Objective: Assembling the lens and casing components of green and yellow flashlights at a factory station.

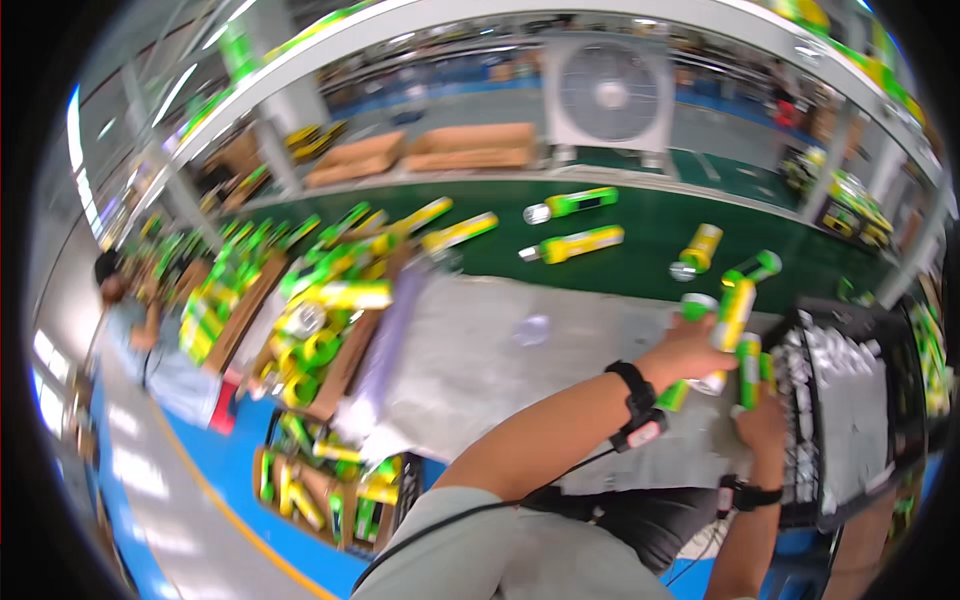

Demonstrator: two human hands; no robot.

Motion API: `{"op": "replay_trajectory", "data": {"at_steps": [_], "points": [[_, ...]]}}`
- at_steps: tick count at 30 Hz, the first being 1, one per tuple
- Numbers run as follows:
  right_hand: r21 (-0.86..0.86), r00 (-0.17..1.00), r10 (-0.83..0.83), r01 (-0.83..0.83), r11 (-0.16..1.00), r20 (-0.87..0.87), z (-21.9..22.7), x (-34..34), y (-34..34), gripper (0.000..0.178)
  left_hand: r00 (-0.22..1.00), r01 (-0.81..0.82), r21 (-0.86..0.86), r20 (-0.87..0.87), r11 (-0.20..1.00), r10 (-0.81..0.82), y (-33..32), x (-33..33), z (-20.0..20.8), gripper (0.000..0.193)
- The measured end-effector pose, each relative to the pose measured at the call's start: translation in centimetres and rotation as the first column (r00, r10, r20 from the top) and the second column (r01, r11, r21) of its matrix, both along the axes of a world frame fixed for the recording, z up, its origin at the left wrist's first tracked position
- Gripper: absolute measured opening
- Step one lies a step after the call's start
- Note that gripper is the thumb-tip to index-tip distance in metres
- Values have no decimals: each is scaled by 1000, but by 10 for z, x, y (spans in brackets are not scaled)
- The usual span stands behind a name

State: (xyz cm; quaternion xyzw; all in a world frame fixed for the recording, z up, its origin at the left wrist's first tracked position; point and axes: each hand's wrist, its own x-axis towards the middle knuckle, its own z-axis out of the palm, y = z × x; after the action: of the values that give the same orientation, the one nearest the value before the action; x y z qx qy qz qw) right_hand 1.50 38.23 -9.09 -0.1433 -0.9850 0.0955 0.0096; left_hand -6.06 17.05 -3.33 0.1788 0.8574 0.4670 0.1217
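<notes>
Flashlights [735, 312] | left hand [690, 350] clenched around several | right hand [762, 425] gripping one [748, 368]

Green work table [640, 245] bearing scattered yellow-and-green flashlights [570, 243], a grey sheet [500, 350], a black crate [850, 400] and flashlight-filled cardboard trays [330, 330].

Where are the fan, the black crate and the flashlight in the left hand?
Fan [610, 92], head view, middle of its round grille.
Black crate [905, 400], head view, its far wall.
Flashlight in the left hand [734, 312], head view, yellow body above the fingers.
</notes>
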Motion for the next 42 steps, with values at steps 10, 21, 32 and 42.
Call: {"op": "replay_trajectory", "data": {"at_steps": [10,21,32,42], "points": [[61,991,-19,28,998,-134,-26,-6,63,64,795,-517,824,362,230,487,-324,341,35,92],[-776,986,-72,-73,626,-150,-31,-1,134,63,-99,-921,208,690,-328,717,-551,367,-191,32],[-962,955,-210,-162,222,-209,26,129,89,53,-155,-921,-376,114,-102,981,-693,363,-325,77],[-966,794,608,-147,210,12,29,117,25,75,114,-985,142,141,94,983,-554,350,-220,55]]}}
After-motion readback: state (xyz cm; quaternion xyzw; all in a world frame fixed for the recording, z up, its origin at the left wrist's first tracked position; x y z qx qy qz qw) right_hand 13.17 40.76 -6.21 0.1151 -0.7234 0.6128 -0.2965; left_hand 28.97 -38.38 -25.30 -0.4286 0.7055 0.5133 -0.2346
